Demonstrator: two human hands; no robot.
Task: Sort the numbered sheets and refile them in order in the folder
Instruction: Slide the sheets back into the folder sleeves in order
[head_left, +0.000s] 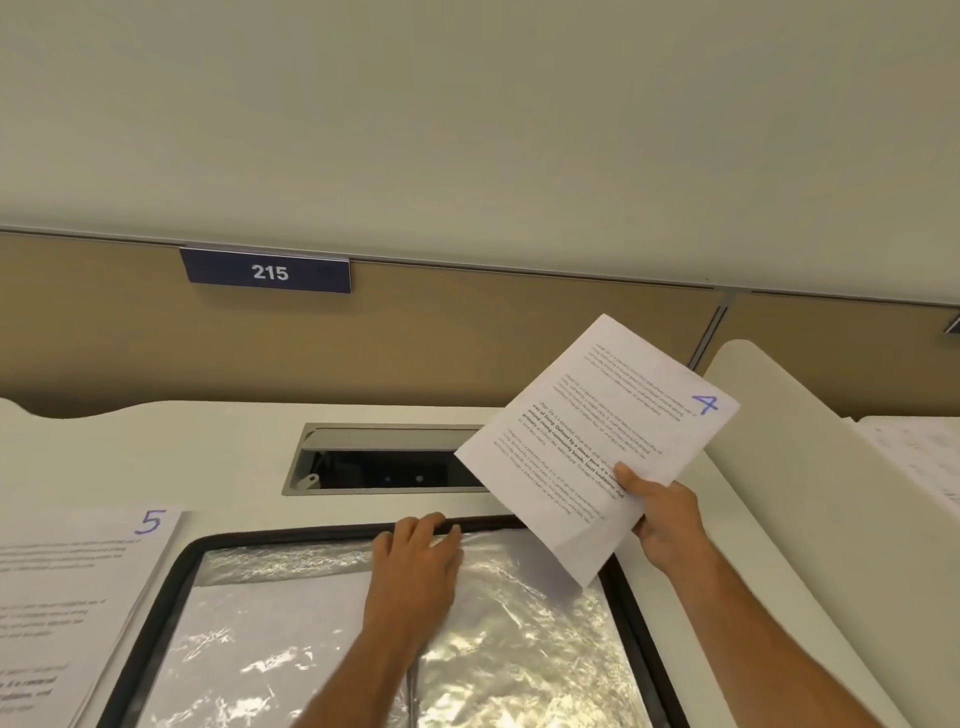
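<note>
An open folder (156, 597) with a black rim and shiny clear plastic sleeves lies on the white desk in front of me. My left hand (415, 561) rests on the top edge of the right sleeve, fingers curled over the folder's rim. My right hand (665, 514) holds a printed sheet marked 4 (597, 436) by its lower corner, tilted in the air above the folder's upper right corner. Flat on the desk to the left of the folder lies a sheet marked 5 (78, 587).
A cable slot (384, 457) is cut into the white desk (156, 457) behind the folder. A tan partition with a sign reading 215 (267, 271) stands at the back. At the right, a white divider (769, 441) and more papers (914, 457) beyond it.
</note>
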